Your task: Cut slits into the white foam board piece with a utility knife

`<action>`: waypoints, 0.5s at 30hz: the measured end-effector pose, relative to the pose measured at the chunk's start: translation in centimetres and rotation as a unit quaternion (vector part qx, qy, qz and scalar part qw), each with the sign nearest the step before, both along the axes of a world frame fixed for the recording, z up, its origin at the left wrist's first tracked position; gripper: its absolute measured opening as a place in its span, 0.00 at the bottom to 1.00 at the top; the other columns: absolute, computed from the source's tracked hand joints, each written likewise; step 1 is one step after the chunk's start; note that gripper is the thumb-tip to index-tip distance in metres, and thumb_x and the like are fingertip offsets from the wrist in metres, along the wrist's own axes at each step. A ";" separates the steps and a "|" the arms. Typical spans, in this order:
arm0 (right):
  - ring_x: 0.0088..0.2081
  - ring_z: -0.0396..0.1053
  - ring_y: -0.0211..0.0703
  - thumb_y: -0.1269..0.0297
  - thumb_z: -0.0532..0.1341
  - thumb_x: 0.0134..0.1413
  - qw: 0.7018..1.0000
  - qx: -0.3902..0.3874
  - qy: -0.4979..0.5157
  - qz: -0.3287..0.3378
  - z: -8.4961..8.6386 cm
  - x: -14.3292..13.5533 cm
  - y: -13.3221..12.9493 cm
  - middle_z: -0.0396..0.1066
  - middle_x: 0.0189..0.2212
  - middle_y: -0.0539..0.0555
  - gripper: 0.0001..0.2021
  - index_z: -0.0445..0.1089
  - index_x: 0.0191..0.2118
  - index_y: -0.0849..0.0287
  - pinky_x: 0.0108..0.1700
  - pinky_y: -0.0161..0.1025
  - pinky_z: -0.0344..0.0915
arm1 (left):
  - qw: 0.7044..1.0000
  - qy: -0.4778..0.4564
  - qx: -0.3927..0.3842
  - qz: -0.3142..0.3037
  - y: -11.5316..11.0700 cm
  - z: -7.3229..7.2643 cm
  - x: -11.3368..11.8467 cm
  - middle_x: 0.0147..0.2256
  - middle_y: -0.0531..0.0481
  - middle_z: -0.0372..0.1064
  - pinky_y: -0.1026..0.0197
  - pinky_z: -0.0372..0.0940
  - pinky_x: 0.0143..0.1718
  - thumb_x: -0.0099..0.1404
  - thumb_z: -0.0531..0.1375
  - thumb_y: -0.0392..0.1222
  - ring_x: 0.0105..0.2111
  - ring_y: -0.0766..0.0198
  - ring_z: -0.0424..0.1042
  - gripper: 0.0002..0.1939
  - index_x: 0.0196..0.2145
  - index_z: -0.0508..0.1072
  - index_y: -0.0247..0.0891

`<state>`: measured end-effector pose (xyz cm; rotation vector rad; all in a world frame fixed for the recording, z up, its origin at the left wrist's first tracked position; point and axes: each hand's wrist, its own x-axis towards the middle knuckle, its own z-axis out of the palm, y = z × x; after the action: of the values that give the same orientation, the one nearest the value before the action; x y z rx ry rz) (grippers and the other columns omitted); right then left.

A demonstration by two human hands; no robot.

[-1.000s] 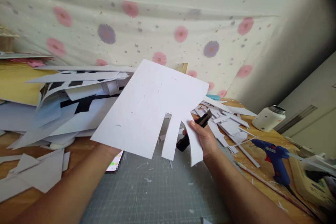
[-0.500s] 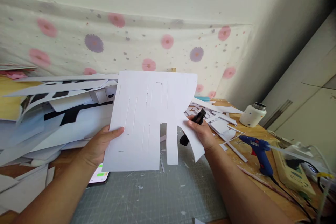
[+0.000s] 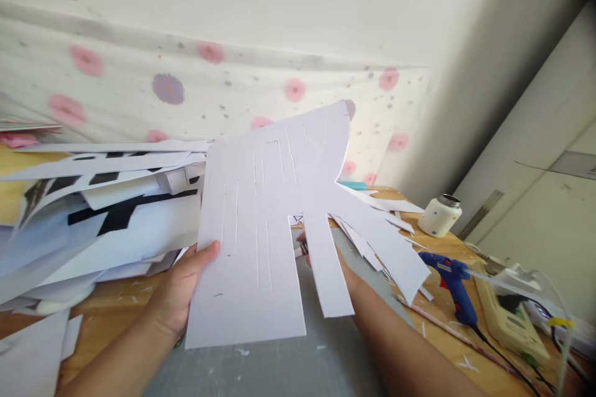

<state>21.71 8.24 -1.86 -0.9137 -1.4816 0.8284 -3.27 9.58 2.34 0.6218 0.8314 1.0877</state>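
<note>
A white foam board sheet (image 3: 251, 242) is held up in front of me, with thin slits across it and strips cut free along its lower right. My left hand (image 3: 179, 288) grips its left edge, thumb on the front face and fingers behind. Most of my right hand (image 3: 348, 274) is hidden behind the hanging strips. Its fingertips show through the gap, closed around a dark tool that looks like a black utility knife (image 3: 304, 248). Below the sheet lies a grey cutting mat (image 3: 223, 375).
Stacked white sheets (image 3: 153, 229) with black markings rise on the left. To the right are a blue glue gun (image 3: 451, 279), a power strip (image 3: 512, 322) and a white jar (image 3: 440, 216). White offcuts (image 3: 361, 245) lie behind the sheet.
The sheet has tilted, its right side swinging up and its cut strips fanning out to the right. My right hand has moved from the sheet's right edge to behind it with the utility knife.
</note>
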 end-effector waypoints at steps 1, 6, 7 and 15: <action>0.36 0.67 0.48 0.54 0.67 0.44 1.000 0.010 -0.007 0.006 -0.2 -0.4 -0.2 0.71 0.33 0.52 0.10 0.75 0.33 0.51 0.45 0.45 0.64 | 1.000 -0.003 0.000 0.000 0.0 -0.1 0.0 0.32 0.46 0.79 0.53 0.74 0.33 0.37 0.75 0.38 0.32 0.49 0.79 0.35 0.46 0.75 0.38; 0.33 0.64 0.49 0.50 0.65 0.44 0.999 0.038 -0.027 0.005 -0.1 -1.4 -0.9 0.68 0.29 0.53 0.12 0.74 0.32 0.51 0.41 0.47 0.63 | 1.000 -0.006 0.005 -0.016 0.3 -1.0 -0.3 0.32 0.45 0.79 0.53 0.74 0.31 0.42 0.74 0.39 0.30 0.50 0.79 0.30 0.45 0.76 0.37; 0.33 0.64 0.49 0.50 0.65 0.44 0.999 0.038 -0.030 0.004 0.1 -1.6 -1.1 0.68 0.29 0.53 0.12 0.74 0.33 0.51 0.41 0.47 0.63 | 1.000 -0.006 0.007 -0.017 0.3 -1.1 -0.4 0.31 0.46 0.79 0.53 0.74 0.30 0.42 0.74 0.40 0.30 0.50 0.79 0.30 0.45 0.76 0.37; 0.34 0.66 0.51 0.49 0.65 0.46 0.999 0.036 -0.028 -0.007 0.5 -1.6 -1.5 0.69 0.28 0.54 0.12 0.75 0.35 0.48 0.41 0.50 0.64 | 0.999 0.000 0.005 -0.043 0.4 -1.5 -0.1 0.29 0.46 0.79 0.53 0.74 0.32 0.42 0.74 0.39 0.29 0.49 0.79 0.30 0.45 0.76 0.34</action>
<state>20.08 6.76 -1.36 -0.8994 -1.5418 0.7399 -3.34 9.93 0.86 0.6606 0.7930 1.0148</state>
